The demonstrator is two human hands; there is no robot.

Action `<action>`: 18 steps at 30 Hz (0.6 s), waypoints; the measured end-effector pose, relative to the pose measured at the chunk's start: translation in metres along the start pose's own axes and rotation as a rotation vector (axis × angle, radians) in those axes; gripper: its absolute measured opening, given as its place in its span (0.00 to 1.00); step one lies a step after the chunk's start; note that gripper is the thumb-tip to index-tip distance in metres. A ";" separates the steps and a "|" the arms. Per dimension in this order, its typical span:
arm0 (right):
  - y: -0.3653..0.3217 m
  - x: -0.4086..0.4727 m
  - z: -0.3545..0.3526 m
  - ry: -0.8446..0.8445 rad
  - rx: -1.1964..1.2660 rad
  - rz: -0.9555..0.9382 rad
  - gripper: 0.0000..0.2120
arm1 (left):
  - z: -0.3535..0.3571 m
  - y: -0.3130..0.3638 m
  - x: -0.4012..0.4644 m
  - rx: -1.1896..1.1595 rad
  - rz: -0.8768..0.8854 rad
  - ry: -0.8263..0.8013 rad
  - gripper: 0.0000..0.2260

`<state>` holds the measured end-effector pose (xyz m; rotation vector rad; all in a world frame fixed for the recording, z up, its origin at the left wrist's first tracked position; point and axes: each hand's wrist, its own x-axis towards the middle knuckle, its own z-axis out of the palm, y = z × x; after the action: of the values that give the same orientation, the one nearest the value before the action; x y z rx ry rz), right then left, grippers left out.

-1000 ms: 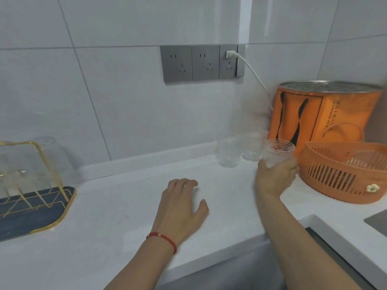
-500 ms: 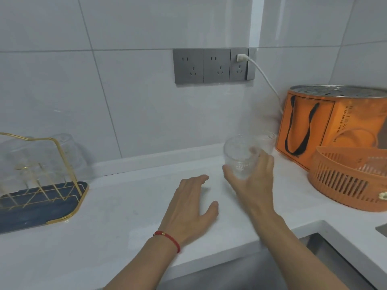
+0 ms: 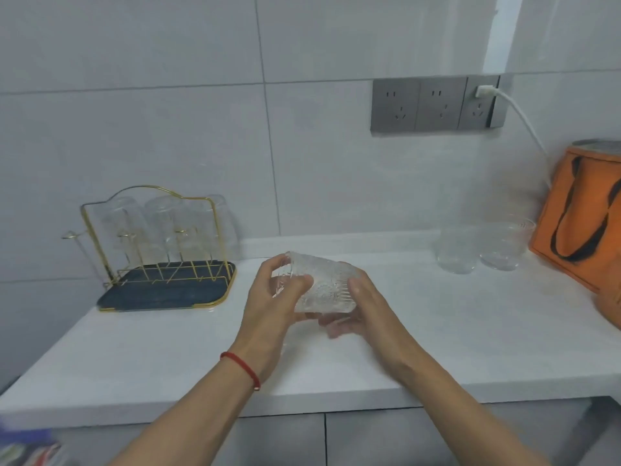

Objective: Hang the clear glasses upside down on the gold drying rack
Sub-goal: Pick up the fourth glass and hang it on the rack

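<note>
A clear patterned glass [image 3: 321, 285] lies on its side in mid-air above the white counter, its rim to the left. My left hand [image 3: 274, 302] grips it at the rim end and my right hand [image 3: 361, 306] holds its base end. The gold drying rack [image 3: 158, 237] stands on a dark blue tray [image 3: 164, 294] at the back left, with several clear glasses hanging upside down on it. Two more clear glasses [image 3: 457, 250] [image 3: 505, 245] stand upright at the back right by the wall.
An orange bag [image 3: 581, 216] stands at the far right against the wall. A grey socket strip [image 3: 437, 104] with a white plug and cable is on the tiled wall. The white counter [image 3: 168, 358] ends at a front edge above grey cabinets.
My right hand lifted the glass from the back right and carried it left to the middle. My left hand rose off the counter and took hold of it. The view swung left toward the rack.
</note>
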<state>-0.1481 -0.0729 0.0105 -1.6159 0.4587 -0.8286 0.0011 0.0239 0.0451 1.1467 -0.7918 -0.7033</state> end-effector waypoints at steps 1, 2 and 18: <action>-0.002 0.004 0.010 0.002 0.099 0.033 0.22 | -0.011 0.002 -0.002 -0.007 -0.013 -0.024 0.21; -0.004 0.008 0.020 0.009 0.162 0.049 0.21 | -0.023 0.004 -0.003 0.007 -0.026 -0.050 0.22; -0.082 0.077 0.137 -0.020 0.143 -0.058 0.24 | -0.193 -0.015 0.016 1.492 0.137 0.141 0.26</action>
<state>-0.0088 -0.0144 0.1036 -1.5100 0.3323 -0.8690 0.1693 0.1047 -0.0075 2.3816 -1.2842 0.2436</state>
